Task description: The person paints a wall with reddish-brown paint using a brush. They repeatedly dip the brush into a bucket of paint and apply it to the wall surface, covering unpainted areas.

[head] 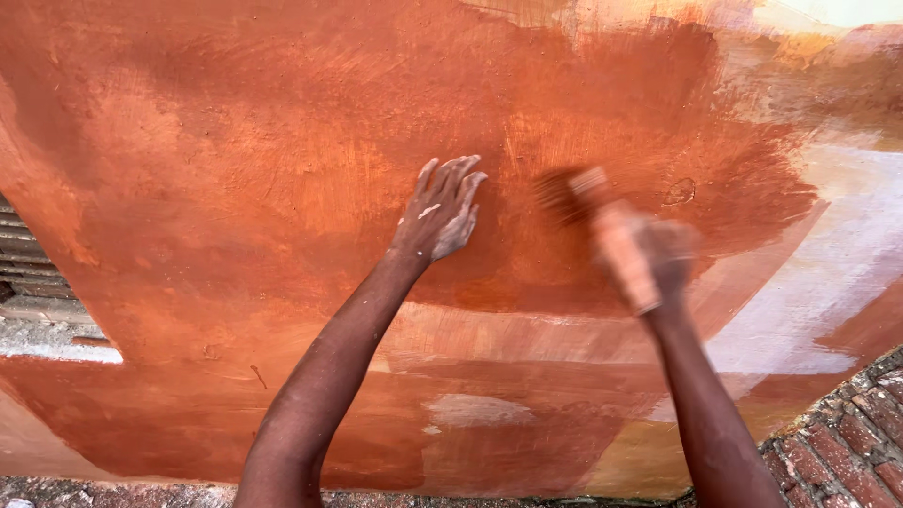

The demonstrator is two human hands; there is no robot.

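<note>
Against the wall (282, 141), the left hand (440, 212) lay flat, fingers spread and released. The right hand (649, 259), blurred, clenched a paintbrush (569, 193) at the surface. Orange-red coat covered most; pale unpainted patches (828, 273) remained rightward and low.

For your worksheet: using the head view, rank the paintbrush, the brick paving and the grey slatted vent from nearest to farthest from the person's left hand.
From the left hand:
1. Paintbrush, just to its right, in the right hand.
2. Grey slatted vent, far left edge.
3. Brick paving, bottom right corner.
</note>
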